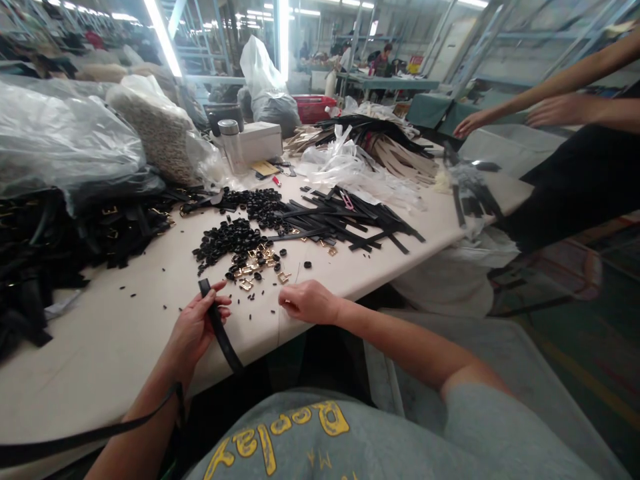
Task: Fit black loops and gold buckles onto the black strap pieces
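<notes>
Left hand (199,325) pinching flat black leather-like strap (219,331) at cream desk (130,340) edge; long axis slanting, far end pointing away from body. Right hand (311,303) curled shut, contents unclear. Clear plastic bag (153,130) holds small pale pieces.

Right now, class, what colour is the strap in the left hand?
The strap in the left hand is black; it shows best in the head view.
</notes>
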Motion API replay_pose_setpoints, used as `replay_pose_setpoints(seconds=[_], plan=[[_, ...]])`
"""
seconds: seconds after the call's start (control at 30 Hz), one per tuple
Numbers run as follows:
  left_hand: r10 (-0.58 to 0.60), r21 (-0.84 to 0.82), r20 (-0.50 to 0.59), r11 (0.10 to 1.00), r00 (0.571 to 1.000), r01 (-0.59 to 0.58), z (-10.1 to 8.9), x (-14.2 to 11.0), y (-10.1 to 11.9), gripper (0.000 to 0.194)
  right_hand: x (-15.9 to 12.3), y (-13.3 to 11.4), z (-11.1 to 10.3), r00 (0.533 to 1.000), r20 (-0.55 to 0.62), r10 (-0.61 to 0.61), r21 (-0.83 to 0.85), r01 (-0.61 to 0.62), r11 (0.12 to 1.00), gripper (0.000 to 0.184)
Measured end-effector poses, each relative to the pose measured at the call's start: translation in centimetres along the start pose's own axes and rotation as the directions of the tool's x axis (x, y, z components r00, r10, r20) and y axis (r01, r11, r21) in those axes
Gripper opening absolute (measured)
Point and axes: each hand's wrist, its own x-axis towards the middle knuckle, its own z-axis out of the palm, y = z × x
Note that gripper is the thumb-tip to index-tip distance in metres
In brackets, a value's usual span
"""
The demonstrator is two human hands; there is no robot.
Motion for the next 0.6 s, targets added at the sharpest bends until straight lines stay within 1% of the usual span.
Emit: replay_pose_setpoints(seconds=[0.03, 0.07, 0.1, 0.13, 0.17, 0.2, 0.23, 0.27, 0.3, 0.33, 0.37, 0.43, 0.47, 0.5, 0.53, 0.57, 0.6], plan=[[-0.003, 0.004, -0.007, 1.0, 1.0, 0.003, -0.2, -0.1, 0.0, 0.027, -0.5, 0.2, 0.0, 0.994, -0.05, 0.092, 0.186, -0.082, 0.979, 0.011], [-0.004, 0.009, -0.015, 1.0, 1.0, 0.004, -0.3, -0.1, -0.1, 0.026, -1.1, 0.4, -0.1, 0.98, -0.072, 0.183, 0.382, -0.143, 0.913, 0.01], [-0.005, 0.014, -0.02, 1.0, 1.0, 0.005, -0.4, -0.1, -0.1, 0.026, -1.8, 0.5, -0.2, 0.961, -0.069, 0.266, 0.559, -0.183, 0.809, 0.008], [-0.006, 0.018, -0.024, 1.0, 1.0, 0.006, -0.5, -0.1, -0.2, 0.025, -2.6, 0.6, -0.5, 0.941, -0.053, 0.334, 0.698, -0.205, 0.686, 0.006], [-0.007, 0.022, -0.027, 1.0, 1.0, 0.007, -0.6, 0.0, -0.2, 0.025, -3.4, 0.6, -0.8, 0.921, -0.035, 0.388, 0.795, -0.21, 0.57, 0.004], [-0.008, 0.027, -0.03, 1.0, 1.0, 0.008, -0.6, 0.1, -0.3, 0.024, -4.4, 0.6, -1.3, 0.904, -0.025, 0.426, 0.854, -0.202, 0.479, 0.004], [-0.008, 0.03, -0.033, 0.999, 0.999, 0.009, -0.6, 0.2, -0.3, 0.024, -5.4, 0.6, -1.9, 0.891, -0.026, 0.453, 0.887, -0.188, 0.421, 0.006], [-0.009, 0.031, -0.034, 0.999, 0.999, 0.01, -0.6, 0.2, -0.4, 0.024, -6.6, 0.6, -2.6, 0.879, -0.037, 0.476, 0.902, -0.175, 0.394, 0.008], [-0.012, 0.029, -0.032, 0.999, 0.999, 0.013, -0.6, 0.3, -0.4, 0.024, -8.1, 0.7, -3.4, 0.862, -0.06, 0.504, 0.907, -0.164, 0.389, 0.01], [-0.018, 0.023, -0.028, 1.0, 0.999, 0.019, -0.6, 0.4, -0.4, 0.024, -9.8, 0.9, -4.1, 0.835, -0.096, 0.542, 0.905, -0.154, 0.397, 0.011], [-0.027, 0.014, -0.022, 1.0, 0.999, 0.027, -0.5, 0.5, -0.4, 0.024, -11.7, 1.2, -4.8, 0.795, -0.142, 0.59, 0.899, -0.147, 0.413, 0.012], [-0.049, -0.009, -0.002, 0.999, 0.999, 0.049, -0.2, 0.7, -0.3, 0.023, -16.4, 2.0, -5.8, 0.673, -0.237, 0.701, 0.885, -0.148, 0.442, 0.016], [-0.058, -0.015, 0.011, 0.998, 0.998, 0.058, -0.1, 0.8, -0.3, 0.023, -19.0, 2.6, -6.0, 0.618, -0.25, 0.745, 0.87, -0.195, 0.454, 0.017], [-0.063, -0.015, 0.026, 0.998, 0.998, 0.064, 0.0, 1.0, -0.2, 0.023, -21.7, 3.1, -6.1, 0.551, -0.25, 0.796, 0.835, -0.293, 0.466, 0.018], [-0.064, -0.009, 0.043, 0.998, 0.997, 0.064, 0.2, 1.3, -0.1, 0.024, -24.3, 3.7, -6.0, 0.499, -0.239, 0.833, 0.761, -0.436, 0.48, 0.021], [-0.058, -0.001, 0.06, 0.998, 0.996, 0.058, 0.3, 1.6, 0.1, 0.024, -26.5, 4.2, -5.8, 0.451, -0.225, 0.864, 0.627, -0.611, 0.483, 0.024], [-0.047, 0.007, 0.075, 0.999, 0.996, 0.047, 0.5, 1.9, 0.2, 0.025, -28.3, 4.6, -5.4, 0.398, -0.237, 0.886, 0.472, -0.75, 0.463, 0.027]])
